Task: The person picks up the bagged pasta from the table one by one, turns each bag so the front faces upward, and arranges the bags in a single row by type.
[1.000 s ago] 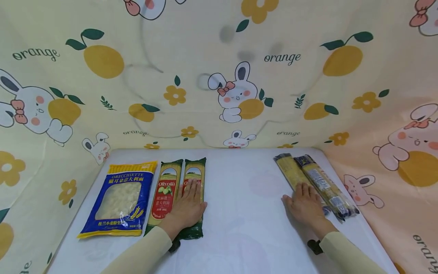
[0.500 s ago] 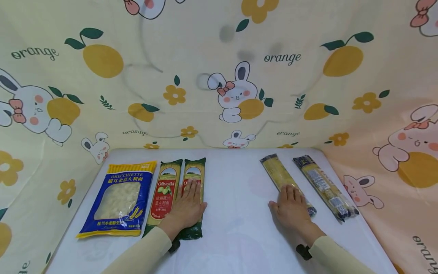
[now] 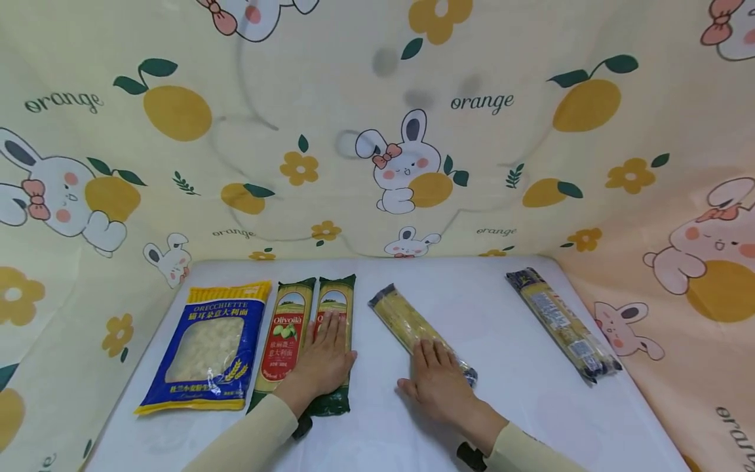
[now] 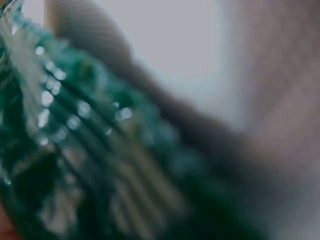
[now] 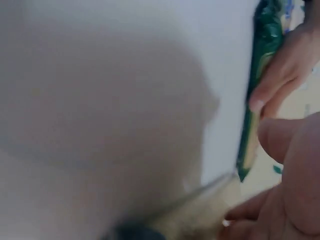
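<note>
My left hand (image 3: pixel 323 366) lies flat on the right one of two green-and-red spaghetti packs, fingers straight across its label. That pack (image 3: pixel 337 297) stands beside its twin, the other spaghetti pack (image 3: pixel 285 334); my wrist covers part of the lower ends. In the left wrist view the green wrapper (image 4: pixel 75 130) is close and blurred. My right hand (image 3: pixel 439 387) rests with straight fingers on the lower half of a yellow pasta pack with dark ends (image 3: pixel 407 318), which slants on the table. The right wrist view shows its blurred edge (image 5: pixel 200 207) below my fingers.
A blue-and-yellow orecchiette bag (image 3: pixel 206 347) lies at the left. Near the right edge of the white table (image 3: pixel 377 432) lies another dark-ended pasta pack (image 3: pixel 563 324), slanted. A printed cloth (image 3: pixel 330 85) rises behind and along both sides.
My right hand has slid leftward with the yellow pasta pack under it, away from the other dark-ended pack and towards the spaghetti packs. My left hand has stayed in place.
</note>
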Demonstrator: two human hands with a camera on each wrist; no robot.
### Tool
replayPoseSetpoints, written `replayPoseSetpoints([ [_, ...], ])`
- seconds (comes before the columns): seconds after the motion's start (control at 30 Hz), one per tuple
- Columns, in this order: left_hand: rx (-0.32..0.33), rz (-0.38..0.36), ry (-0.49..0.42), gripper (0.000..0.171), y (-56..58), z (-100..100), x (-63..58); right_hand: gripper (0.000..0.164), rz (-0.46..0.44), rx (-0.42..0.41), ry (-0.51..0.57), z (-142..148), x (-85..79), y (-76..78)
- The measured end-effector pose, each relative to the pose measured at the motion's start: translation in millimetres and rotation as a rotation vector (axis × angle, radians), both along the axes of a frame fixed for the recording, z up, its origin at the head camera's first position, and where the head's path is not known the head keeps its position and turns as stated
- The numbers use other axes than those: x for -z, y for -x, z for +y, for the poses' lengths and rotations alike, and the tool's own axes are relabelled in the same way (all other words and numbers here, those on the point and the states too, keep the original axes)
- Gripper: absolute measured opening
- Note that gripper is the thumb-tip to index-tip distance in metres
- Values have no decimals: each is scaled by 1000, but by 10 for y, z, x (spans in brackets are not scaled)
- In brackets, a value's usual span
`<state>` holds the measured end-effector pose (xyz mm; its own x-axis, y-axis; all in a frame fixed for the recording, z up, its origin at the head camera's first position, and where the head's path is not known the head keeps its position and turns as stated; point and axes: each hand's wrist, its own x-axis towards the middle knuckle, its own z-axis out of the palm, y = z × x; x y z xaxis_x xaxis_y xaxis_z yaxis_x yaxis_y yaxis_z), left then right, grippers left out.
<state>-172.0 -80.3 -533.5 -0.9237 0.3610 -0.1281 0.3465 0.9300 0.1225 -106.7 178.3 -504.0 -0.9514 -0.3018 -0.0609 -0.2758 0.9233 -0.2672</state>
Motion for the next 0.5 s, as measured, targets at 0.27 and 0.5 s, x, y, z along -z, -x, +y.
replayPoseSetpoints([
  [0.27, 4, 4, 2, 84, 6, 5, 16, 68, 13, -84, -49, 339, 27, 6],
  [0.5, -8, 17, 2, 86, 1, -21, 45, 76, -131, -56, 101, 208, 66, -136],
])
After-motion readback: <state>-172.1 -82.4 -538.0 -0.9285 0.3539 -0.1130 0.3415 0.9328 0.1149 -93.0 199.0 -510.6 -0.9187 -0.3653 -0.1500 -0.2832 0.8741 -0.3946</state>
